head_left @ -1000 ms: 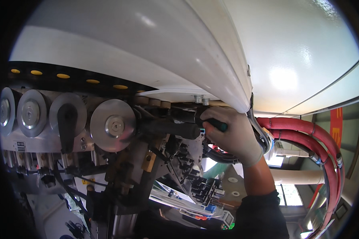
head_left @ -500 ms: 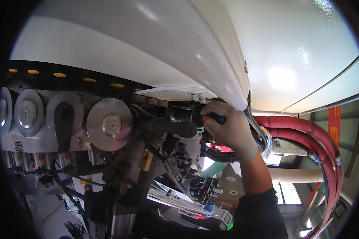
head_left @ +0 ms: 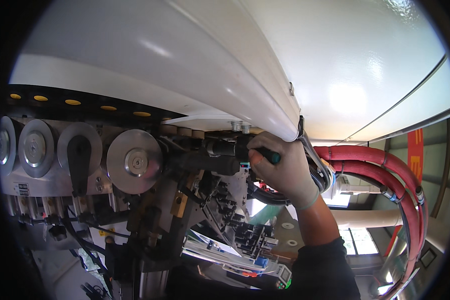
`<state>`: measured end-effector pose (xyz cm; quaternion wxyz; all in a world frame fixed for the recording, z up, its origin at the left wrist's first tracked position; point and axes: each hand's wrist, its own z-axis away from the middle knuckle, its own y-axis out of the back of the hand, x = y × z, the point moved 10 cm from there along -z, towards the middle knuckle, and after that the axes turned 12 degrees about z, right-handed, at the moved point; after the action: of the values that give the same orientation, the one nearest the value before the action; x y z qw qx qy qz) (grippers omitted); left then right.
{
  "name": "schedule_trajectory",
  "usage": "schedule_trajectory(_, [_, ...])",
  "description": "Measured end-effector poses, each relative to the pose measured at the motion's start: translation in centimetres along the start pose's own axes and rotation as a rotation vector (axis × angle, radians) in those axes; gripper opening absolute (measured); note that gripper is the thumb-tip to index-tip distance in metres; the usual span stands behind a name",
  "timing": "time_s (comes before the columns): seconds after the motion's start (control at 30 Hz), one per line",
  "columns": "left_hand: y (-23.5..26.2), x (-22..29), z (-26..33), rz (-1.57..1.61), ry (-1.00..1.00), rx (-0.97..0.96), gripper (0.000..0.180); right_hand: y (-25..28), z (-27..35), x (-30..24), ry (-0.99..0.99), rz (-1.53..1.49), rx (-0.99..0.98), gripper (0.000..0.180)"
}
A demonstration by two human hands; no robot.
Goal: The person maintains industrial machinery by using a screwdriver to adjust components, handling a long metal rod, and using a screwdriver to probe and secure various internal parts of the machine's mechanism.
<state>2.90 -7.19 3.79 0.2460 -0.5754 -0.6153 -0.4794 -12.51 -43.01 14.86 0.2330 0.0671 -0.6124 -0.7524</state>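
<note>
Right hand (head_left: 285, 172) shifted left, fingers gripping green-handled tool (head_left: 267, 156) under white cover (head_left: 195, 65); red hoses (head_left: 380, 167) beside

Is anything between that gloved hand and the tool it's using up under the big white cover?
Nothing visible. The right hand already grips the tool's green handle, just beneath the white cover. Black hoses hang below the hand, not between them.

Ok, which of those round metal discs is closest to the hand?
The rightmost disc, the plain one with a hub at its centre. It sits just left of the black tool body that the right hand grips; the other discs lie further left.
</note>
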Motion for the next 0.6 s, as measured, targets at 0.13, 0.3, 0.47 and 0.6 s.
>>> schedule_trajectory(0.13, [0.3,0.0,-0.5,-0.016,0.002,0.015,0.017,-0.7,-0.3,0.4,0.036,0.022,0.044,0.023])
schedule_trajectory(0.3, [-0.2,0.0,0.1,-0.006,0.006,0.003,0.015,-2.2,-1.0,1.7,0.045,0.144,0.048,0.028])
schedule_trajectory(0.47, [-0.3,0.1,0.7,-0.012,-0.006,0.003,0.014,-2.7,-1.2,1.4,0.073,0.096,0.118,0.028])
schedule_trajectory(0.6, [-0.4,0.0,0.7,0.017,-0.017,-0.037,0.015,-1.9,-0.6,1.9,0.012,0.173,0.049,0.023])
